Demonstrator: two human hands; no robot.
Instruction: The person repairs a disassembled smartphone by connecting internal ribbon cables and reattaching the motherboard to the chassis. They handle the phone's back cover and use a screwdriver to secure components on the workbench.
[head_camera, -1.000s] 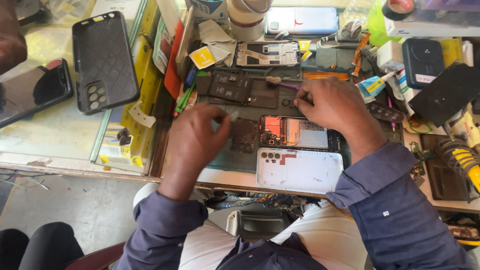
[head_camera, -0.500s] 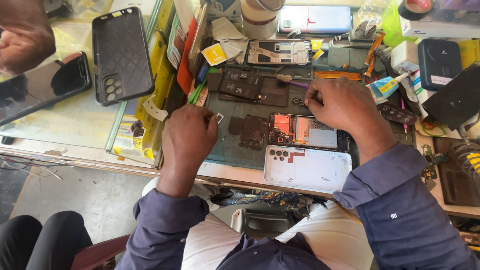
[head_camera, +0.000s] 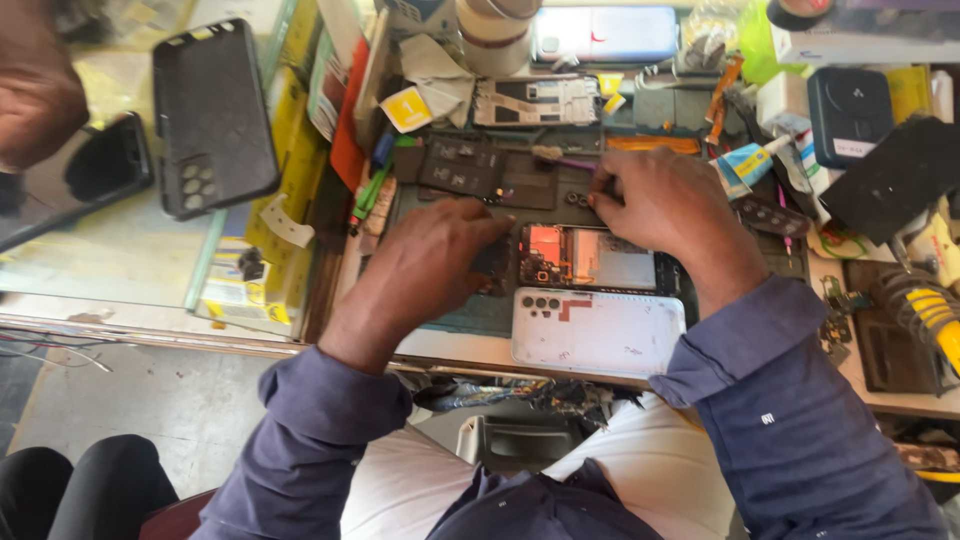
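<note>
An opened phone (head_camera: 590, 258) with its circuit boards exposed lies on the dark work mat (head_camera: 470, 310). Its white back cover (head_camera: 598, 332) rests just in front of it, near the bench edge. My left hand (head_camera: 420, 265) lies palm down on the mat, fingertips touching the left end of the opened phone. My right hand (head_camera: 660, 205) hovers at the phone's far edge, fingers pinched on a thin pink-handled tool (head_camera: 565, 162). Black phone parts (head_camera: 485, 172) lie just beyond my hands.
A black phone case (head_camera: 212, 115) lies on the glass counter at left, next to a dark phone (head_camera: 80, 175) and another person's hand (head_camera: 35, 100). Yellow boxes (head_camera: 265, 230), tape rolls (head_camera: 497, 35), a glue tube (head_camera: 745, 165), a blue phone (head_camera: 605, 32) and yellow-handled tools (head_camera: 925, 310) crowd the bench.
My left hand has slid right onto the left end of the opened phone. My right hand stays at the phone's far edge. The view has shifted slightly.
</note>
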